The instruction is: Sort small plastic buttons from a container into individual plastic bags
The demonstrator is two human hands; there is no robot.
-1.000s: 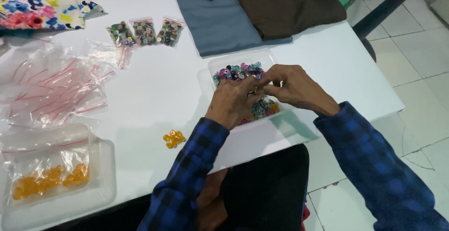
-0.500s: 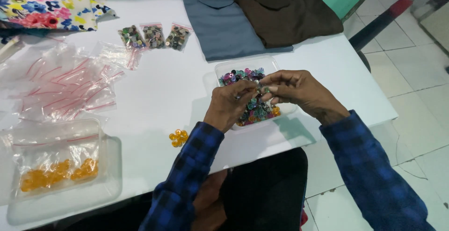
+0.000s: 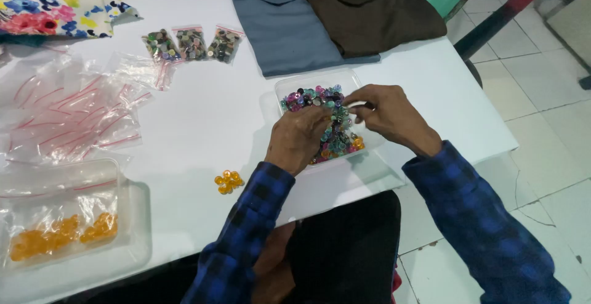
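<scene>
A clear plastic tray (image 3: 289, 88) full of small mixed-colour buttons (image 3: 335, 137) sits on the white table (image 3: 203, 125). Both hands are over it. My left hand (image 3: 300, 137) rests palm down on the buttons with its fingers curled among them. My right hand (image 3: 388, 114) hovers at the tray's right side, fingertips pinched together over the pile; whether a button sits between them is too small to see. A small heap of orange buttons (image 3: 228, 181) lies on the table just left of my left wrist.
Three small bags of mixed buttons (image 3: 192, 43) lie at the back. Empty clear zip bags (image 3: 68, 116) spread at the left. A clear tray (image 3: 129, 251) with a bag of orange buttons (image 3: 61, 235) sits front left. Folded grey (image 3: 283, 27) and brown cloth (image 3: 369, 8) lie beyond; floral fabric (image 3: 55, 2) back left.
Both hands stay over the button tray, their fingers shifting slightly among the buttons. The view has shifted a little as my head moved.
</scene>
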